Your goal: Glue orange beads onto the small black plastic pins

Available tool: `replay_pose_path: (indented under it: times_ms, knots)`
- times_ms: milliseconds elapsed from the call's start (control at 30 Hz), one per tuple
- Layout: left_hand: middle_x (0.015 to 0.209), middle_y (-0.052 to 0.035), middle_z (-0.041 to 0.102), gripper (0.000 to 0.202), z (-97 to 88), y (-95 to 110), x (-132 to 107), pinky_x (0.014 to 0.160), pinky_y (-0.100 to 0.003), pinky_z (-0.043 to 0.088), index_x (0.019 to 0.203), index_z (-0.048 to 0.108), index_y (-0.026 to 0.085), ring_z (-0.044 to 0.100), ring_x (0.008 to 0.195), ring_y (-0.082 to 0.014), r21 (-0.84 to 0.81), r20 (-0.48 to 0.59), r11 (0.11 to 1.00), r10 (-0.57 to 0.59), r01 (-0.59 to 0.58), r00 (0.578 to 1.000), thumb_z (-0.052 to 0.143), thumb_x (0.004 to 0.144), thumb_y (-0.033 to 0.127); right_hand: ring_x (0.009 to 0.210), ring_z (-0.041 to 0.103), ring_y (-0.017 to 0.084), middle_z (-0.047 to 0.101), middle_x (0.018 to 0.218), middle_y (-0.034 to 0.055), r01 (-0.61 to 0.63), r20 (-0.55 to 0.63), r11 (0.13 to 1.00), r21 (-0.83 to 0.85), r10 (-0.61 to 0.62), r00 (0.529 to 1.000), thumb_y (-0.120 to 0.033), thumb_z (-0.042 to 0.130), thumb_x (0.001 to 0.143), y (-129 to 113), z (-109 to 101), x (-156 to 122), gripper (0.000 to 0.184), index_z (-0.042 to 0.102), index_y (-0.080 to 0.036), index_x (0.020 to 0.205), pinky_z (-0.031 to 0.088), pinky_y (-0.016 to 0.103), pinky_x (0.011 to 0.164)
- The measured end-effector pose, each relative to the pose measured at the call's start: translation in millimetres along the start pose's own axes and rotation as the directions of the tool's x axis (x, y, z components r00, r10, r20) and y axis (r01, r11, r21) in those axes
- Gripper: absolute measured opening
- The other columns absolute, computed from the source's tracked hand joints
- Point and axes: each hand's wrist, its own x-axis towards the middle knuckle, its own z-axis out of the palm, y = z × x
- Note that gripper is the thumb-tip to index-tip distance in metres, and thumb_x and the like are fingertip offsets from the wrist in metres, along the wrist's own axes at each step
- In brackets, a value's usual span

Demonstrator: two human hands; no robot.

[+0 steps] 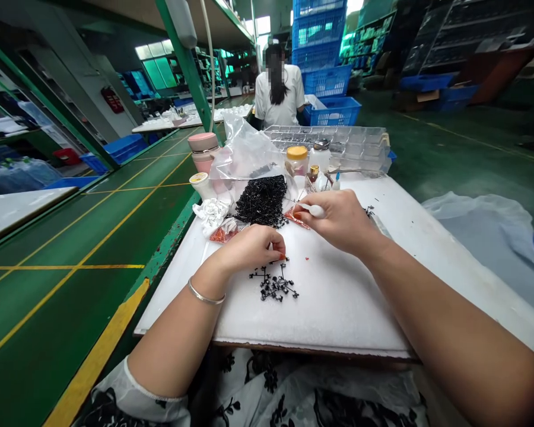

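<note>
My left hand (pixel 260 246) is closed in a pinch on a small black part (pixel 287 259), most of it hidden by the fingers. Just below lies a loose cluster of small black parts (pixel 276 287) with thin stems. My right hand (pixel 345 222) grips a small white dropper bottle (pixel 315 210) with a thin tip pointing left. Under that tip sits a bag of tiny red pieces (pixel 296 217), and a single red piece (pixel 307 258) lies on the white board (pixel 338 308). Beyond my hands is a large heap of black parts (pixel 262 200) at a clear plastic bag (pixel 244 148).
At the board's left stand a pink jar (pixel 203 151), a white tub (pixel 202 185) and crumpled tissue (pixel 211 214). Behind are a yellow-lidded jar (pixel 297 159) and a clear compartment tray (pixel 356 145). A green conveyor (pixel 115 219) runs along the left. A person (pixel 279 89) sits ahead.
</note>
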Motion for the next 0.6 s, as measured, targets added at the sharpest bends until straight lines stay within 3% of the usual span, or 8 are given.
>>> replay_pose_path:
  times_ms: [100,200,367,433,600]
  knots:
    - [0.077,-0.0029,0.072,0.011,-5.2,-2,1,0.063,-0.024,0.042,0.081,0.073,0.016,0.061,0.07,-0.0141,-0.14,0.068,0.988,-0.062,0.071,0.996,0.063,0.079,0.021,0.072,0.068,0.017,0.076,0.078,0.0023,0.013,0.006,1.0,-0.019,-0.013,1.0,-0.021,0.064,0.083,0,-1,0,0.014,0.077,-0.019,0.085,0.044,0.029,0.066]
    - [0.078,-0.005,0.072,0.013,-9.6,-3,1,0.065,-0.023,0.044,0.084,0.07,0.013,0.062,0.071,-0.0133,-0.397,0.084,0.91,-0.097,0.123,0.992,0.063,0.082,0.024,0.073,0.069,0.018,0.076,0.078,0.0026,0.021,0.018,1.0,-0.013,-0.021,1.0,-0.023,0.066,0.083,1,0,1,0.014,0.078,-0.019,0.087,0.045,0.028,0.066]
    - [0.08,-0.005,0.072,0.023,-10.9,-9,1,0.052,-0.019,0.036,0.096,0.072,0.014,0.057,0.067,-0.01,-0.661,-0.001,0.744,-0.13,0.096,0.992,0.071,0.078,0.029,0.074,0.068,0.017,0.076,0.079,0.0027,-0.004,0.035,0.995,0.098,0.001,0.999,-0.021,0.066,0.082,-1,1,1,0.012,0.077,-0.018,0.084,0.046,0.029,0.068]
    - [0.082,-0.0051,0.071,0.025,-9.1,-12,1,0.055,-0.019,0.041,0.095,0.075,0.015,0.058,0.071,-0.0107,-0.75,-0.048,0.659,-0.129,0.05,0.99,0.075,0.075,0.03,0.071,0.066,0.016,0.075,0.077,0.0021,-0.028,0.066,0.988,0.155,0.018,0.998,-0.02,0.065,0.082,-3,1,1,0.011,0.077,-0.018,0.08,0.045,0.028,0.066]
    - [0.075,-0.0023,0.068,0.021,-4.9,-9,5,0.061,-0.02,0.049,0.084,0.076,0.014,0.059,0.065,-0.0081,-0.938,-0.141,0.342,-0.24,-0.052,0.96,0.083,0.068,0.026,0.062,0.06,0.014,0.069,0.067,0.0009,-0.141,0.137,0.946,0.293,0.105,0.985,-0.028,0.067,0.082,-8,4,1,0.014,0.075,-0.017,0.08,0.043,0.027,0.06]
